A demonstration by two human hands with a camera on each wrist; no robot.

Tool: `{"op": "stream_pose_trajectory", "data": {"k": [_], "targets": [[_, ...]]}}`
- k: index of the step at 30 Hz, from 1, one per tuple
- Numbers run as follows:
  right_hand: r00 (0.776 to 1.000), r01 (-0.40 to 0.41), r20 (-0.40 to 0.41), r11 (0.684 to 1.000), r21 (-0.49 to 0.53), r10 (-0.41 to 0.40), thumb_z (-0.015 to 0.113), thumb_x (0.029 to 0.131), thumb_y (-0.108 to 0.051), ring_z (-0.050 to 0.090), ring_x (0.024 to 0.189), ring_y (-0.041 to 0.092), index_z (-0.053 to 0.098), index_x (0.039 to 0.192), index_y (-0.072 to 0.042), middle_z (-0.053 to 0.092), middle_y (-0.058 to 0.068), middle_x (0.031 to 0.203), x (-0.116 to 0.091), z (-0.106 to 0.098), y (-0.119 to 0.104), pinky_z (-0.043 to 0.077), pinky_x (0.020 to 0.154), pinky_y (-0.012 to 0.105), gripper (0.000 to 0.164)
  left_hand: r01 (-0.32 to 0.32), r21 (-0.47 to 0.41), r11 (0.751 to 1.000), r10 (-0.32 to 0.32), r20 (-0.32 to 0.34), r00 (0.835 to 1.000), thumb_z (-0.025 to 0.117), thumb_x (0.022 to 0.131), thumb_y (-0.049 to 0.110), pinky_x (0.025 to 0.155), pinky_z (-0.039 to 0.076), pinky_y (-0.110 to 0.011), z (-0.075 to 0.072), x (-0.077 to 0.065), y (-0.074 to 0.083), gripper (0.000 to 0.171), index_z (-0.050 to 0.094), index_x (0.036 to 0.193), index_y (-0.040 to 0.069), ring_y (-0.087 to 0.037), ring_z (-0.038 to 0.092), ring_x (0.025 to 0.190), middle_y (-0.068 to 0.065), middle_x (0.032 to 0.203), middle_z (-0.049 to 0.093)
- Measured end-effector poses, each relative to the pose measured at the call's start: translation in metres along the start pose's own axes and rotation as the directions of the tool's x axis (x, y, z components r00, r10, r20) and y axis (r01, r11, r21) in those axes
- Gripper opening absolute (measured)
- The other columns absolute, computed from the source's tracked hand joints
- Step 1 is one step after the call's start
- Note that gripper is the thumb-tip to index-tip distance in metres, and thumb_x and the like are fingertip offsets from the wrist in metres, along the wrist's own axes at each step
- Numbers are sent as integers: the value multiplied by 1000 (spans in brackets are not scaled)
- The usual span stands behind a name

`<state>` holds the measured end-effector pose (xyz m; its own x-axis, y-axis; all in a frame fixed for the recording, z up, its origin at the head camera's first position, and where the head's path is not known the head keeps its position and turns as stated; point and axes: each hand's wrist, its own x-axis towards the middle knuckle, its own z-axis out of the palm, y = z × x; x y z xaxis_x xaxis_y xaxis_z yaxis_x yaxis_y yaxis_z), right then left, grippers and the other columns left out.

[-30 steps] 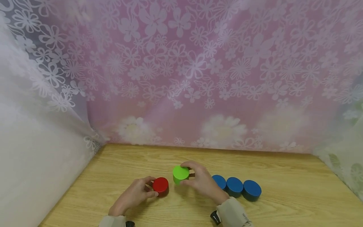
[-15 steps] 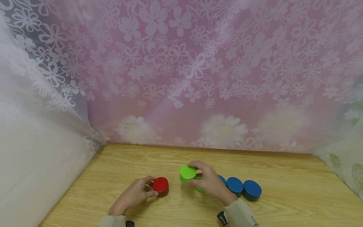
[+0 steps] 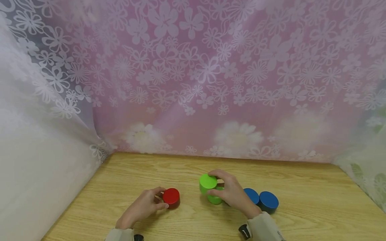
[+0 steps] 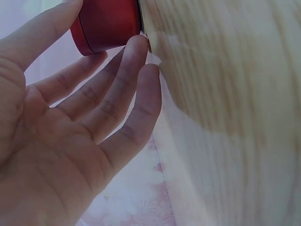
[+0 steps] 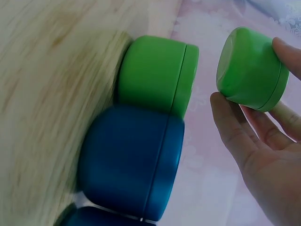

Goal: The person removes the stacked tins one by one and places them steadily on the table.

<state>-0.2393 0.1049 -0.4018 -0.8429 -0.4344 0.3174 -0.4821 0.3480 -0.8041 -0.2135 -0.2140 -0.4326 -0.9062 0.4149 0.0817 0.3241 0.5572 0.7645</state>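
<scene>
A red round tin (image 3: pixel 171 197) with a lid stands on the table, and my left hand (image 3: pixel 143 205) pinches its side between thumb and fingers. The left wrist view shows part of that tin (image 4: pixel 108 26) at the top edge. My right hand (image 3: pixel 234 191) holds a green round tin (image 3: pixel 208 183) up off the table, thumb on one side and fingers on the other. A second green tin (image 3: pixel 214 199) stands below it, partly hidden by the hand. In the right wrist view this standing green tin (image 5: pixel 153 70) is beside a blue tin (image 5: pixel 131 160).
Blue tins (image 3: pixel 268 202) stand in a row on the wooden table (image 3: pixel 181 227), right of the green one; my right hand hides one in the head view. A pink flowered cloth (image 3: pixel 193 83) hangs behind, and a pale cloth (image 3: pixel 36 160) hangs at the left.
My right hand has moved to the right with the green tin, now near the second green tin, which has come into view. My left hand and the red tin have stayed in place.
</scene>
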Motion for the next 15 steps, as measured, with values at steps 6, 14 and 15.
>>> {"op": "stream_pose_trajectory", "data": {"k": [6,14,15], "targets": [[1000,-5,4,1000,4,5,81,86,-6,58,115,42,57,132,7,57,23,129,-4,-7,4,57,86,35,53,4,1,1000,-4,4,1000,79,89,10,79,59,-43,0,0,-1,41,63,122,-7,-31,70,93,-13,109,71],[1000,-29,1,1000,-9,29,81,87,-8,57,116,42,57,132,6,58,21,128,-7,-13,9,57,86,34,53,3,6,1000,-3,1,1000,80,89,11,79,59,-43,0,0,0,41,63,122,-7,-31,70,93,-12,108,71],[999,-34,1,999,-9,34,81,87,-7,57,116,42,56,132,6,57,21,129,-8,-14,10,57,86,33,53,2,6,1000,-2,1,1000,80,89,11,79,59,-43,0,0,0,41,63,122,-7,-31,70,93,-12,108,71]]}}
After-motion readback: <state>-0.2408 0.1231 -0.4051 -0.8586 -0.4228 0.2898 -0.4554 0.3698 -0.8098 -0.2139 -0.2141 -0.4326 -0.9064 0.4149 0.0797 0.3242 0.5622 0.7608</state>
